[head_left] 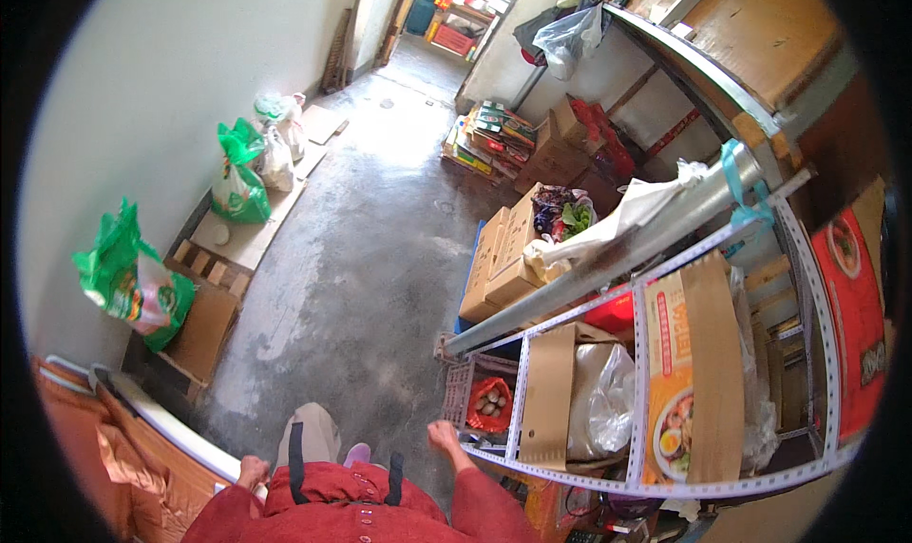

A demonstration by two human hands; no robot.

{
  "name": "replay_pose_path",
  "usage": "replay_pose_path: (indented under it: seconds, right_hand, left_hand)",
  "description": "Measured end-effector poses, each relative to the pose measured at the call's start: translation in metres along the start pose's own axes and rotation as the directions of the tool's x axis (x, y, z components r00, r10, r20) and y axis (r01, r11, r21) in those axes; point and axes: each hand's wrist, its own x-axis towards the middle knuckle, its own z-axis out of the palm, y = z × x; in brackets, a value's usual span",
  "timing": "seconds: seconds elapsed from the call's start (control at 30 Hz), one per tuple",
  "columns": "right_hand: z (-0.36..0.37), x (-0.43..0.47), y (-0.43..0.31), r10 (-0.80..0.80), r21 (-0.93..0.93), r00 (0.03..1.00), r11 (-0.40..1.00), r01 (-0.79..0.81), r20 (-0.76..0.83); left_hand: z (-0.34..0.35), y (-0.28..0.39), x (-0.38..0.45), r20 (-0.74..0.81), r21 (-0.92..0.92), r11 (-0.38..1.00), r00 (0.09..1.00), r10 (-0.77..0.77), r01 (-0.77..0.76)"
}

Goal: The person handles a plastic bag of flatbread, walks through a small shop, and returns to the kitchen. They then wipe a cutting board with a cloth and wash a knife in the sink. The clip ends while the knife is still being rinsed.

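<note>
At the lower left, my left hand (251, 471) hangs beside my red jacket with its fingers curled. A small white patch shows by its wrist, and whether it holds anything is unclear. My right hand (444, 436) is a loose fist with nothing visible in it. It hangs near the front corner of a white slotted-metal shelf rack (570, 477). Close to that hand, a red bag of eggs or similar round items (491, 405) lies in a plastic crate (456, 399). Cardboard boxes (547, 400) stand in the rack, one holding a clear plastic bag (602, 393).
Green-and-white plastic bags (242, 190) line the left wall on flattened cardboard (246, 247). A concrete floor (349, 272) runs to an open doorway (434, 58). A metal pole (605, 258) slants over the rack. Stacked cartons (499, 258) stand beyond. Flattened boxes (491, 140) are piled farther back.
</note>
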Motion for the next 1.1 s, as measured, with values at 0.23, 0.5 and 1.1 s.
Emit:
replay_pose_path:
  seconds: [0.23, 0.5, 1.1]
  right_hand:
    - [-0.063, 0.167, -0.125, 0.021, 0.326, 0.991, 0.945, 0.024, -0.135]
    - [-0.104, 0.213, -0.154, 0.352, 0.165, 0.928, 0.915, -0.369, 0.123]
    - [-0.339, 0.575, -0.265, -0.041, 0.090, 0.999, 0.995, 0.040, 0.013]
  left_hand:
    - [-0.077, 0.069, 0.091, -0.010, 0.013, 0.996, 0.996, -0.093, 0.093]
    - [-0.282, 0.390, 0.241, -0.269, -0.425, 0.799, 0.902, 0.338, -0.426]
    - [-0.500, 0.984, 0.021, 0.123, -0.817, -0.142, -0.410, 0.904, -0.559]
